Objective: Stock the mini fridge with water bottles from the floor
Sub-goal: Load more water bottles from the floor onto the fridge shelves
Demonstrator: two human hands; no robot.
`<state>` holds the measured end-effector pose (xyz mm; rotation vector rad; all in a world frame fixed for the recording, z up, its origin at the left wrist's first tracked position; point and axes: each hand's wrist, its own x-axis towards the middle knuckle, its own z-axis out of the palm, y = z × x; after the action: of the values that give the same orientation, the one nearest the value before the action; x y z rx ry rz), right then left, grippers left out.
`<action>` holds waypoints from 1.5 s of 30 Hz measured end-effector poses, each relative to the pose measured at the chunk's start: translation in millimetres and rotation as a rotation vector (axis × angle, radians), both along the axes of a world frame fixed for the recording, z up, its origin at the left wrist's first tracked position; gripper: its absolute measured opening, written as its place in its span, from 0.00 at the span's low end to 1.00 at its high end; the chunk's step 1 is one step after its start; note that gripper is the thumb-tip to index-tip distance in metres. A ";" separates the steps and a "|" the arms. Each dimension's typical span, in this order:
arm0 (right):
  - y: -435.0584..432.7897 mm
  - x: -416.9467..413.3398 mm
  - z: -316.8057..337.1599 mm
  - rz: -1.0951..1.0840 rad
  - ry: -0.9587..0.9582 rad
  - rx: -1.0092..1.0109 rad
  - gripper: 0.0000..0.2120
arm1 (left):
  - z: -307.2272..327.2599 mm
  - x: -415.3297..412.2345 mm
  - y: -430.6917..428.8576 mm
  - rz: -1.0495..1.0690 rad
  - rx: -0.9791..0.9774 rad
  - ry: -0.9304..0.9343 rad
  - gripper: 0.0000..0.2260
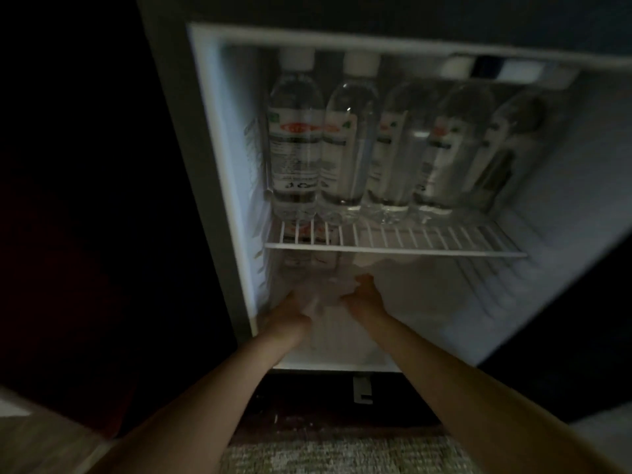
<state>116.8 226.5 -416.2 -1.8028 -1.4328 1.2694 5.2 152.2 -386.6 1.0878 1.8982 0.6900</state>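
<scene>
Head view: left hand and right hand both clasp a blurred water bottle low in the mini fridge, under the wire shelf. Five upright bottles already fill that shelf (hence, likely, the lower compartment). The two-handed hold probably steadies it.

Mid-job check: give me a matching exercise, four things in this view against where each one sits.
Things:
1. row of clear plastic water bottles with white caps
2. white wire shelf
3. blurred clear plastic bottle
4. small grey metal bracket

Places:
A. below the front edge of the white mini fridge
B. lower compartment, held between left hand and right hand
C. upright in the upper compartment
D. spanning the fridge, dividing its compartments

Pairs: 1-C, 2-D, 3-B, 4-A
</scene>
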 end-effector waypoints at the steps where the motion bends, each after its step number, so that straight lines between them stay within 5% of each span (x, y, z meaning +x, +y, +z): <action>1: -13.2 8.7 9.8 -0.011 0.029 0.000 0.26 | 6.3 3.1 -7.1 -0.025 0.009 0.052 0.20; 8: -124.6 105.2 96.5 -0.123 0.241 0.114 0.05 | 96.3 64.7 -73.7 -0.063 0.100 0.031 0.14; 19: -328.7 310.1 222.8 -0.356 0.333 0.420 0.09 | 229.7 239.0 -217.2 -0.391 0.292 -0.093 0.09; 29: -518.4 437.2 181.0 -0.755 0.327 0.347 0.12 | 198.1 413.0 -352.2 -0.729 0.193 -0.164 0.13; 38: -677.4 533.6 68.3 -1.080 0.026 0.081 0.11 | 120.3 520.8 -491.4 -0.985 -0.103 -0.199 0.13; 45: -727.9 602.7 15.4 -0.919 -0.491 -0.155 0.30 | 93.7 562.9 -552.5 -1.162 -0.201 -0.078 0.12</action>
<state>719.4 -501.4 -400.8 -2.5375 -0.5162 0.4796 568.0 -400.2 -292.9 1.7041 0.9432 -0.1254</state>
